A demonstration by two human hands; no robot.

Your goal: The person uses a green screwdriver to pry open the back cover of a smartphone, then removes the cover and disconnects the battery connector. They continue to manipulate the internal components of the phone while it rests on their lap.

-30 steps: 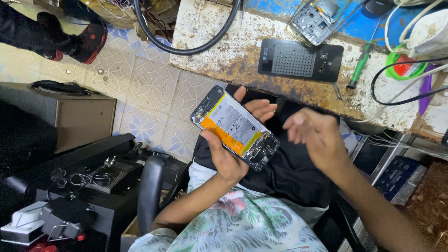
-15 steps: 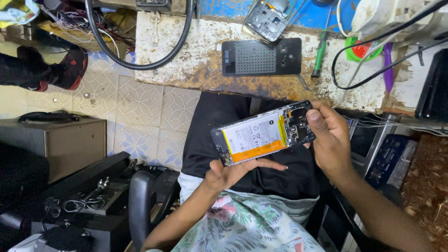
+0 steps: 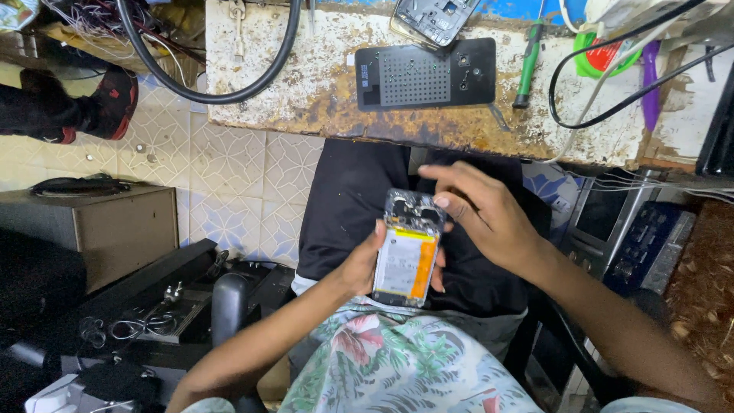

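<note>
Opened phone (image 3: 407, 251) in both hands

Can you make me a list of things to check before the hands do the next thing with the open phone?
1. Phone held firmly: ok, left hand grips its lower edge.
2. Right hand on the phone: ok, fingertips touch the top end.
3. Back cover off: ok, yellow battery shows.
4. Phone over the lap, not the floor: ok, it sits above the black trousers.
5. Screwdriver within reach: ok, it lies on the bench.
6. Small screws all out: cannot tell, too small to see.
</note>
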